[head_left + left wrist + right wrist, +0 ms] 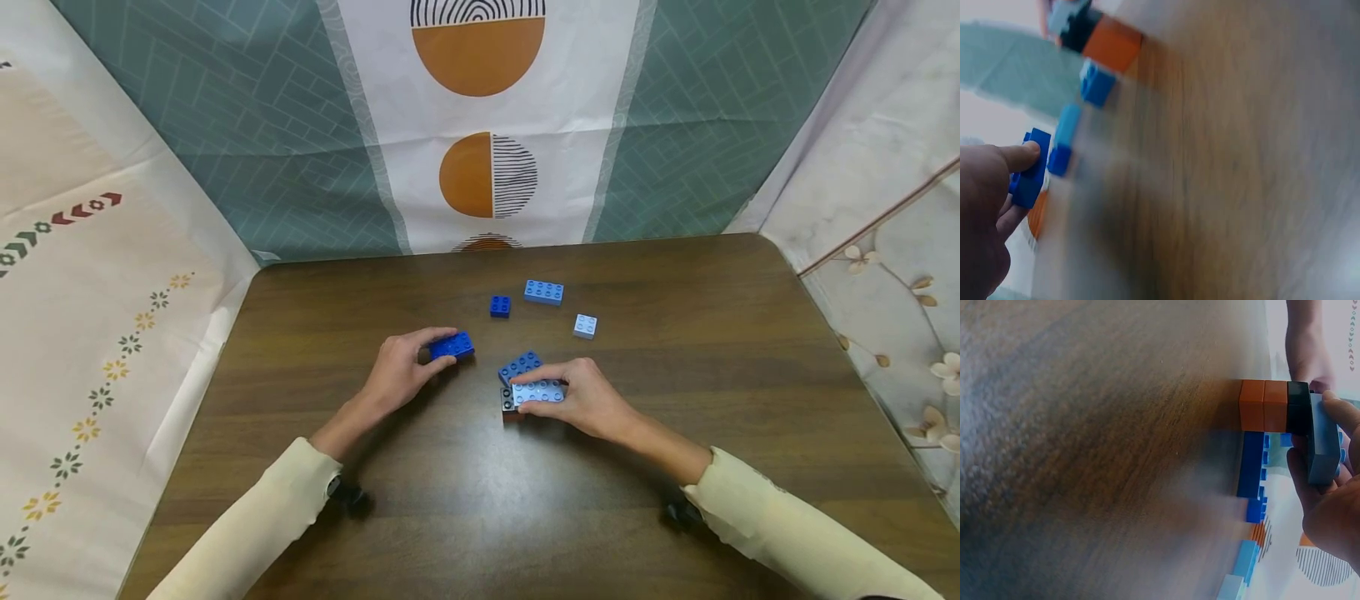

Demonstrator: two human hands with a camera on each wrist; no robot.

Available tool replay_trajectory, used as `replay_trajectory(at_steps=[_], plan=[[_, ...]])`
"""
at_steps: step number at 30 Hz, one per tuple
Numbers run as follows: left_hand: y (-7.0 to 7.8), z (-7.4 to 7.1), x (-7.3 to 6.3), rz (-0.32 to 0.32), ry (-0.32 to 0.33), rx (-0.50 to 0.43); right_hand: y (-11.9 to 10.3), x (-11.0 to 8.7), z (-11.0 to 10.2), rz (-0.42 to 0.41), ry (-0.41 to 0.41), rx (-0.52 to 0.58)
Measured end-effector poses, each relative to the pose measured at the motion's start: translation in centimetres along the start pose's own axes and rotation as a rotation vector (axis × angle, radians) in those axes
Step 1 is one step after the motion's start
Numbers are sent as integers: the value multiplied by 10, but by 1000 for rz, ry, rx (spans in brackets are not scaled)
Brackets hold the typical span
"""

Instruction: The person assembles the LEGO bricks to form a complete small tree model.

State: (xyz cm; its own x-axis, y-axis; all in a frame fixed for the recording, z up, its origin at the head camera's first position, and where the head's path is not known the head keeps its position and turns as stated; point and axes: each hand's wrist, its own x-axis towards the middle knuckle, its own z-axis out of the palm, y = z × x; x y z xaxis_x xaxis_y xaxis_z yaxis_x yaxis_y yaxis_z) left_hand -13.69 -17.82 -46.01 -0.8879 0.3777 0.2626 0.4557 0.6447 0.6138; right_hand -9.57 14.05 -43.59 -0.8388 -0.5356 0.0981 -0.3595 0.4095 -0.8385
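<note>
While aslant, left grip (398, 367) and right grip (588, 397) (thumbs bodyward) around blue bricks (454, 343).

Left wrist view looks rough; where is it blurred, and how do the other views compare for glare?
Left wrist: table grain smeared, orange brick soft-edged, pale glare at lower right; head: studs discernible on the held dark-blue brick, a pale sheen near the table's middle; right wrist: dim overall, bluish sheen along the left edge.
</note>
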Motion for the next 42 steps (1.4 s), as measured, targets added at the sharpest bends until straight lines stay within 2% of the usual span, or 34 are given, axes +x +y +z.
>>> replay_trajectory(at_steps=[4, 8, 16, 26, 36, 42], plan=[[19, 1, -7, 67, -35, -55, 1, 0, 0, 0, -3, 4], [35, 1, -13, 104, -83, -108, 1, 0, 0, -12, -2, 0], [56, 5, -21, 176, -153, -154, 3, 0, 1, -42, -1, -5], [66, 10, -25, 184, -163, -146, 3, -1, 2, -44, 0, 17], [71, 13, -24, 184, -146, -89, 2, -1, 1, -30, 10, -4], [73, 15, -24, 196, -127, -73, 1, 0, 3, -54, 17, -5]])
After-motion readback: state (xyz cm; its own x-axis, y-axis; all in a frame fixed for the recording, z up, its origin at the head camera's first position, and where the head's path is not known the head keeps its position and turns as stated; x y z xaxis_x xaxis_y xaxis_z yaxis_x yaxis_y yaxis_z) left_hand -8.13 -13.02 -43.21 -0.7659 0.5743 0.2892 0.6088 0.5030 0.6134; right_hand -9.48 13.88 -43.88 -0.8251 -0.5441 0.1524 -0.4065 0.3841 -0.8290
